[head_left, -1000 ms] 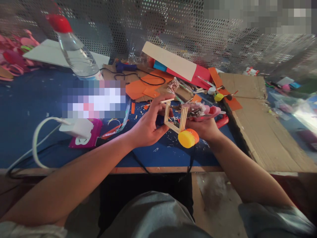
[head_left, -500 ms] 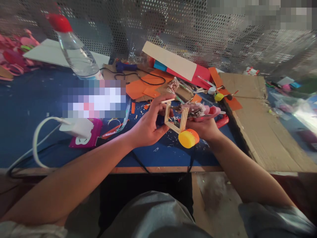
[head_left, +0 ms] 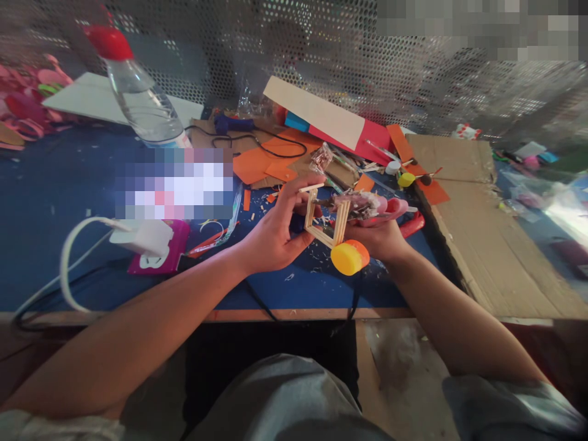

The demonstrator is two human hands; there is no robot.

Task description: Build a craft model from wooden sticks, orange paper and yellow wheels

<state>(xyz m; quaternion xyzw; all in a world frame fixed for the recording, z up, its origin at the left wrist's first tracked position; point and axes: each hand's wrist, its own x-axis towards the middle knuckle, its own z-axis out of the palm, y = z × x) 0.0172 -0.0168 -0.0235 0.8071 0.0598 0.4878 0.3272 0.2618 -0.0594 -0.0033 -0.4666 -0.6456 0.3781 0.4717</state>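
My left hand is closed on a small square frame of thin wooden sticks, holding it above the blue tabletop. A loose-ended stick juts out at the frame's top near my fingertips. At the lower corner of the frame sits a yellow and orange round cap. My right hand grips a pink hot glue gun, whose front is smeared with whitish and dark residue. Its tip points left, close behind the frame's upper part. Whether tip and sticks touch, I cannot tell.
A red-capped water bottle leans at the left, behind a magenta power socket with a white plug. Orange sheets, a cable and scraps lie behind my hands. Flattened cardboard covers the right side. A perforated metal panel stands behind.
Almost nothing differs. Both hands, the stick frame and the glue gun keep nearly the same place.
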